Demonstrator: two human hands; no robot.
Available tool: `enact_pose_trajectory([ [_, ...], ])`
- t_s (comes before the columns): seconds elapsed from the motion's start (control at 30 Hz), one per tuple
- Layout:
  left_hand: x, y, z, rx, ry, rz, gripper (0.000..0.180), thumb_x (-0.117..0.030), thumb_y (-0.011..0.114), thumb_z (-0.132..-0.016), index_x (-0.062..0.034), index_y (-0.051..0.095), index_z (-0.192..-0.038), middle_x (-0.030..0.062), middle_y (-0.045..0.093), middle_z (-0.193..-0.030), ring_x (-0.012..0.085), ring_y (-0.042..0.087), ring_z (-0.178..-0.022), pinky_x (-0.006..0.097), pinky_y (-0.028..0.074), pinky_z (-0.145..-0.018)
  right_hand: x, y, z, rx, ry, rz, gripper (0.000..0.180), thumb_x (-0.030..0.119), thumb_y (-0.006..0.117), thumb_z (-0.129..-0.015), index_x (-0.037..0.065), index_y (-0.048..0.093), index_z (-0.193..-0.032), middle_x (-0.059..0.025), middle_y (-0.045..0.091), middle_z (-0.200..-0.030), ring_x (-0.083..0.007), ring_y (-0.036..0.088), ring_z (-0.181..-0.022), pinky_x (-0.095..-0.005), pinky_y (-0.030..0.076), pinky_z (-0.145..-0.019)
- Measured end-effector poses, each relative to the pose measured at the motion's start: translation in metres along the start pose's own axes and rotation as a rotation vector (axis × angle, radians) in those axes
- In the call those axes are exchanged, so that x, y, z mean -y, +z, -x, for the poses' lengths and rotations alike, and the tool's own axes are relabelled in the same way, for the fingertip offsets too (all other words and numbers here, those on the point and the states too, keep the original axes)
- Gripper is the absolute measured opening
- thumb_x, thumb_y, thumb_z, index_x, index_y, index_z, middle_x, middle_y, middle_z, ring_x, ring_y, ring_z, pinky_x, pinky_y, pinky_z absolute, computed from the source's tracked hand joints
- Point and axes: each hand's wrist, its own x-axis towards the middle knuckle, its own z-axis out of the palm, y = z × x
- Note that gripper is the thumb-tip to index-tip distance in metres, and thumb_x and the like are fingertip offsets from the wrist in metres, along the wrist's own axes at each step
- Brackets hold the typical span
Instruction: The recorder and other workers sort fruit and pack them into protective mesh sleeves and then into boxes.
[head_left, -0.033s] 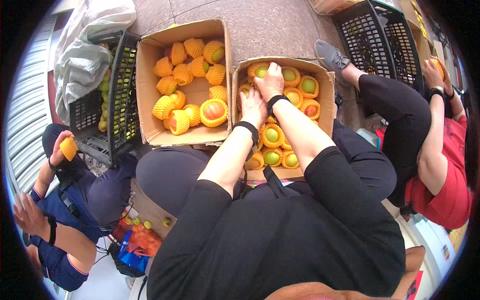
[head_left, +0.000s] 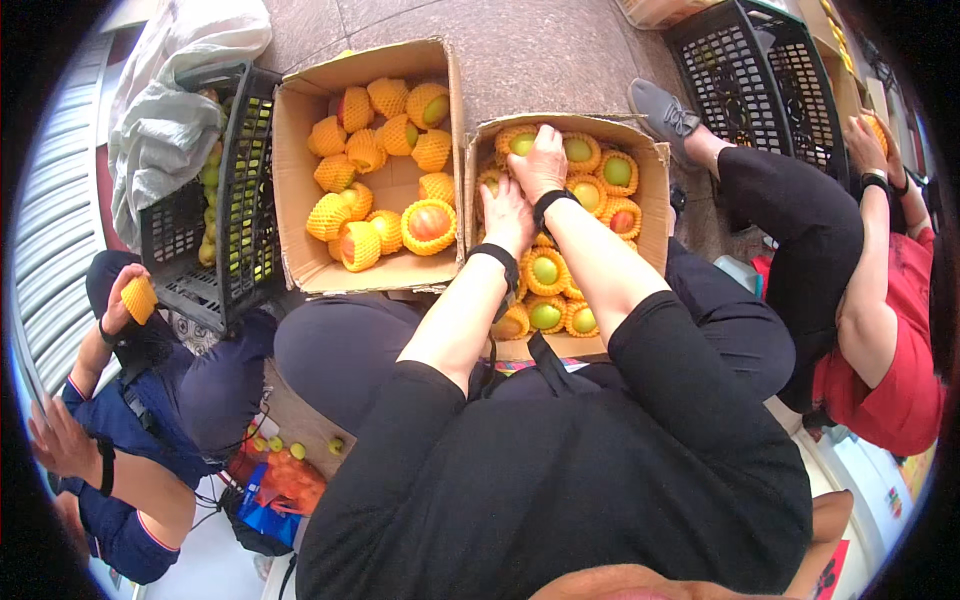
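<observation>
Left hand, right hand — grips unclear, white cloth — cropped by top edge

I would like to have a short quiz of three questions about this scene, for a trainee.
1. True or false: the wearer's left hand and right hand both reach into the same open brown cardboard box.

2. Choose one: what surrounds the round green fruit in that box?
A) clear plastic bags
B) yellow-orange foam nets
C) white paper sheets

3. Fill in: over part of the black plastic lattice-walled crate at the picture's left hangs a pale ____.

Key: 1. True. 2. B. 3. Cloth.
</observation>
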Motion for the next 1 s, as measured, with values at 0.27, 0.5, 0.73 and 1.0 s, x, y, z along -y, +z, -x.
enact_pose_trajectory([
  [0.27, 0.004, -0.005, 0.002, -0.050, 0.043, 0.117, 0.054, -0.037, 0.052, -0.077, -0.0156, 0.041, -0.126, 0.0057, 0.040, -0.128, 0.0238, 0.030, -0.121, 0.055, 0.022, -0.098, 0.010, 0.006, -0.001, 0.005, 0.165, -0.020, 0.057, 0.018, 0.072, -0.058, 0.001, 0.039, -0.102, -0.0211, 0.046, -0.103, -0.0365, 0.049, -0.096, -0.0414, 0.045, -0.080],
  [0.5, 0.007, 0.005, 0.001, -0.144, 0.013, 0.033, 0.053, -0.038, 0.055, -0.074, -0.0159, 0.045, -0.120, 0.0040, 0.048, -0.120, 0.0241, 0.036, -0.116, 0.055, 0.027, -0.091, 0.001, 0.001, 0.005, 0.276, -0.018, 0.083, 0.065, 0.023, 0.074, -0.059, -0.002, 0.038, -0.106, -0.0217, 0.047, -0.102, -0.0365, 0.054, -0.091, -0.0407, 0.048, -0.076],
  [0.73, 0.004, -0.013, -0.001, 0.110, -0.011, -0.018, 0.047, -0.041, 0.056, -0.074, -0.0184, 0.054, -0.116, 0.0025, 0.047, -0.122, 0.0223, 0.031, -0.121, 0.054, 0.023, -0.098, -0.010, -0.006, 0.005, 0.267, -0.029, -0.044, 0.068, 0.025, 0.075, -0.058, -0.002, 0.039, -0.109, -0.0233, 0.048, -0.105, -0.0374, 0.051, -0.097, -0.0401, 0.045, -0.082],
  [1.0, 0.004, -0.007, 0.005, -0.025, 0.007, 0.017, 0.048, -0.039, 0.063, -0.068, -0.0133, 0.057, -0.108, 0.0034, 0.047, -0.119, 0.0231, 0.037, -0.114, 0.053, 0.030, -0.092, 0.003, -0.012, -0.004, 0.155, 0.115, -0.064, 0.057, 0.023, 0.072, -0.055, -0.002, 0.046, -0.099, -0.0235, 0.052, -0.098, -0.0363, 0.054, -0.093, -0.0399, 0.046, -0.080],
])
